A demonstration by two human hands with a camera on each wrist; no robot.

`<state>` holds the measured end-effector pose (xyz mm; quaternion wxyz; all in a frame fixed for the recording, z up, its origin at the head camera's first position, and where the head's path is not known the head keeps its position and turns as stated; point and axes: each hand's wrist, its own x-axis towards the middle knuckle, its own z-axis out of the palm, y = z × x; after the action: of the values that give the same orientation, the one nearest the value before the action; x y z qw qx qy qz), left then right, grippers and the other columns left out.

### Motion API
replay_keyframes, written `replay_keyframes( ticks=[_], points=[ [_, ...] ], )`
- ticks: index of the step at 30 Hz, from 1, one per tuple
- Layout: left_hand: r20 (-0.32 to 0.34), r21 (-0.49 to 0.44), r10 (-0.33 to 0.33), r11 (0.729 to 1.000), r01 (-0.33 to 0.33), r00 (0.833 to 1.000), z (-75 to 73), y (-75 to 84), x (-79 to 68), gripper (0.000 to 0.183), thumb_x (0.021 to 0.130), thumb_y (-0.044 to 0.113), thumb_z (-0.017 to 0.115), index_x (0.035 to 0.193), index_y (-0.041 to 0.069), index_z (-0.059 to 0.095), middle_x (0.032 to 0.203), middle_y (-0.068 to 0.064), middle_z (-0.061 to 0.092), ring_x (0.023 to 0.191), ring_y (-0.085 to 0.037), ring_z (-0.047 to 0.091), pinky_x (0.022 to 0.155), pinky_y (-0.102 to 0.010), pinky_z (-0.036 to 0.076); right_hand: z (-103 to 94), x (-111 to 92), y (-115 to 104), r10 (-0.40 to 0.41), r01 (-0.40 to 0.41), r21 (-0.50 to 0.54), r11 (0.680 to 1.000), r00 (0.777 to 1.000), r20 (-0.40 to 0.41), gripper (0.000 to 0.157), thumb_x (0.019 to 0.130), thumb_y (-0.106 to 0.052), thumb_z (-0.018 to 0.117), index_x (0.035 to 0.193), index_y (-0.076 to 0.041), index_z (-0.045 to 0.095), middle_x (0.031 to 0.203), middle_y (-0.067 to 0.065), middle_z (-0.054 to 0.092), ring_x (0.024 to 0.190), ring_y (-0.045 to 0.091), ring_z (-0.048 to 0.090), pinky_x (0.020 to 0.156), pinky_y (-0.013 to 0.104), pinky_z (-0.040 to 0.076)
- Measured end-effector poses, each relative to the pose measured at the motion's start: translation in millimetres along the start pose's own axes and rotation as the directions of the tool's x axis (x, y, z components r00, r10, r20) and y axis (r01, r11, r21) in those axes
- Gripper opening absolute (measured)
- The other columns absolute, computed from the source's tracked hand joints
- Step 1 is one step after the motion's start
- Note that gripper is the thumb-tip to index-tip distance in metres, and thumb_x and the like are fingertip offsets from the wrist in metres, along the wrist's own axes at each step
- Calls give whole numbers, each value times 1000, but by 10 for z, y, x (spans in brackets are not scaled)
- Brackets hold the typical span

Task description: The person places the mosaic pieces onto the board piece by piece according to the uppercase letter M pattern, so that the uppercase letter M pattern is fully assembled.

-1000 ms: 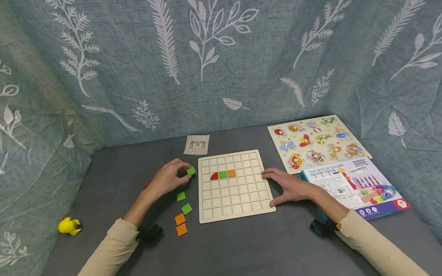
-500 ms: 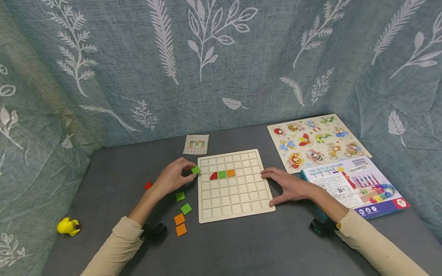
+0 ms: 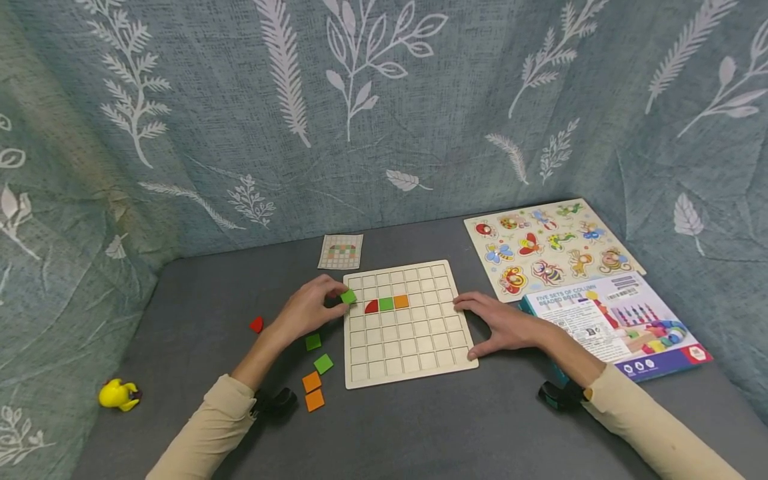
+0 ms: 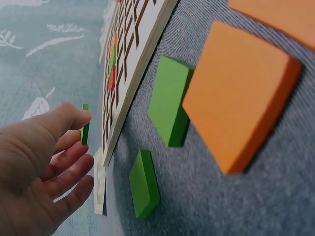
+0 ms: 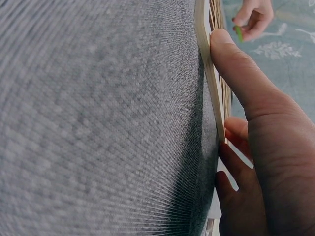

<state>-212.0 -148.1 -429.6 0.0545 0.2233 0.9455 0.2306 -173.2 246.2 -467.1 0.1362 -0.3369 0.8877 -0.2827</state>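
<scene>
My left hand (image 3: 315,305) pinches a small green square tile (image 3: 349,297) between thumb and fingertips, over the left edge of the wooden grid board (image 3: 408,373). In the left wrist view the tile (image 4: 85,124) stands nearly edge-on. A row on the board carries a red quarter-round tile (image 3: 372,307), a green square tile (image 3: 386,304) and an orange square tile (image 3: 401,302). My right hand (image 3: 501,323) rests spread along the board's right edge. The right wrist view has its thumb (image 5: 236,69) on the rim near a corner, with fingers further along the side.
Left of the board lie two green tiles (image 3: 323,364), two orange tiles (image 3: 312,382) and a red piece (image 3: 257,325). A pattern card (image 3: 341,251) lies behind it. An insect puzzle board (image 3: 555,247) and a toy box (image 3: 618,327) stand right, a yellow toy (image 3: 119,394) far left.
My left hand has moved right with the green tile, from beside the board to over its left edge. The red piece at left has come fully into view. My right hand stays put.
</scene>
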Motion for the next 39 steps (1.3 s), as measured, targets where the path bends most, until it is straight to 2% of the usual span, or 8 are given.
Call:
replay_keyframes(
  ticks=[25, 39],
  points=[
    [-6, -8, 57, 998, -57, 998, 37, 71, 55, 34, 89, 22, 70, 120, 9, 66, 106, -8, 59, 96, -23, 58, 81, -41, 50, -13, -3, -6, 4, -4, -8, 1000, 1000, -8, 87, 74, -57, 77, 141, -11, 45, 149, 4, 37, 138, 23, 39, 106, 47, 40],
    [33, -40, 71, 997, -69, 997, 62, 159, 120, 34, 90, 23, 69, 121, 11, 66, 111, -7, 61, 99, -23, 62, 76, -37, 52, -1, 6, -19, 14, -14, -3, 1000, 1000, -2, 87, 74, -57, 77, 140, -10, 45, 149, 5, 38, 139, 24, 39, 108, 48, 39]
  ],
)
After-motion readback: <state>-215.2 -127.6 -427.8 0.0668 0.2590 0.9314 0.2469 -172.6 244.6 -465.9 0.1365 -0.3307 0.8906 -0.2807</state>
